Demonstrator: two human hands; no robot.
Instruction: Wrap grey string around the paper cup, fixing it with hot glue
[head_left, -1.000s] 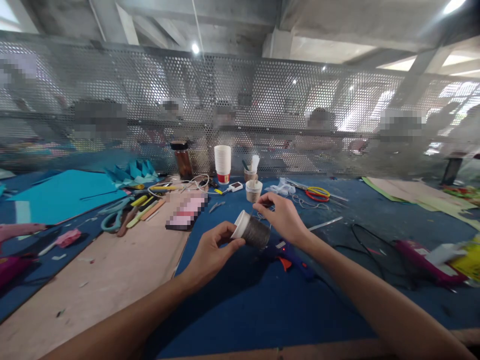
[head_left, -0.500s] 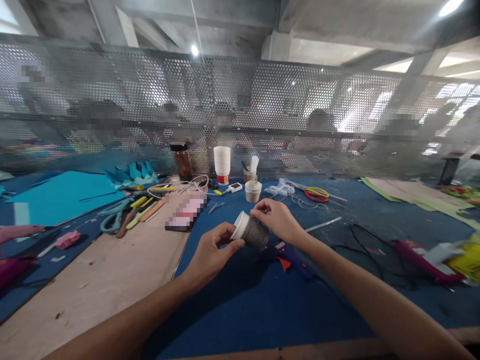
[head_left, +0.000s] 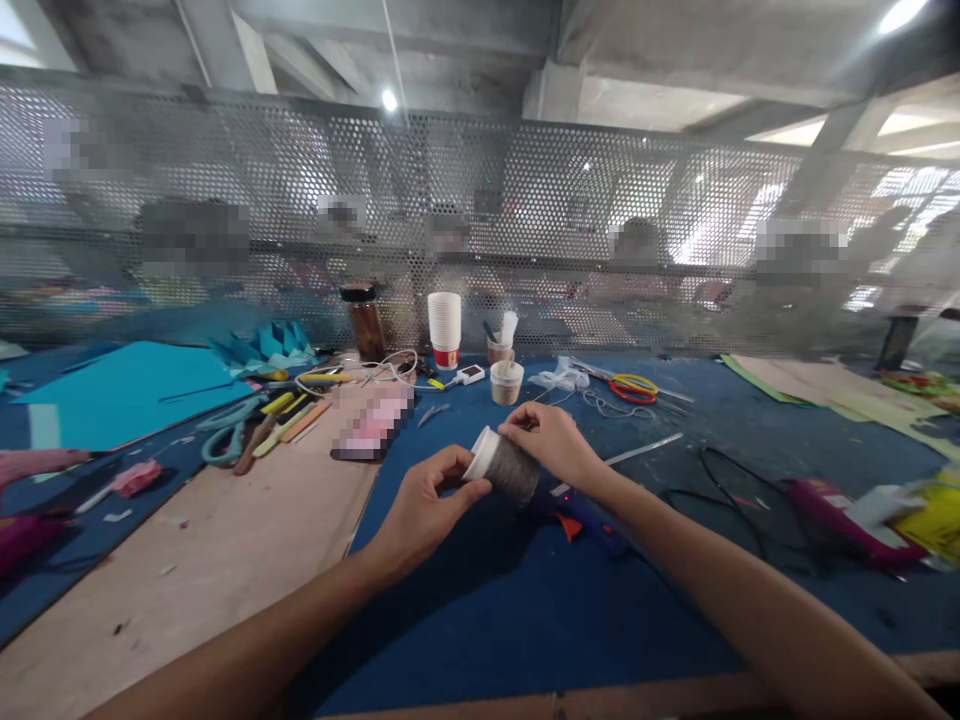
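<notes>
A white paper cup (head_left: 484,456) with a dark grey, fibrous wrapping (head_left: 514,474) around its body is held tilted above the blue table. My left hand (head_left: 429,500) grips it at the white rim, thumb below and fingers above. On the upper side, my right hand (head_left: 551,436) pinches at the edge of the wrapping near the rim; what lies between the fingertips is too small to make out. Beneath my right wrist lies a blue glue gun (head_left: 596,522) with an orange trigger and a small red light, partly hidden by the wrist and cup.
Behind the hands stand a small paper cup (head_left: 506,385), a cup stack (head_left: 444,330) and a brown jar (head_left: 364,325). Scissors (head_left: 634,388) lie right of them, a phone (head_left: 373,425) to the left. A magenta glue gun (head_left: 855,525) and black cable (head_left: 739,495) occupy the right.
The cup has shifted very slightly down and to the right, with its tilt a little changed. Both hands keep their grips in nearly the same place.
</notes>
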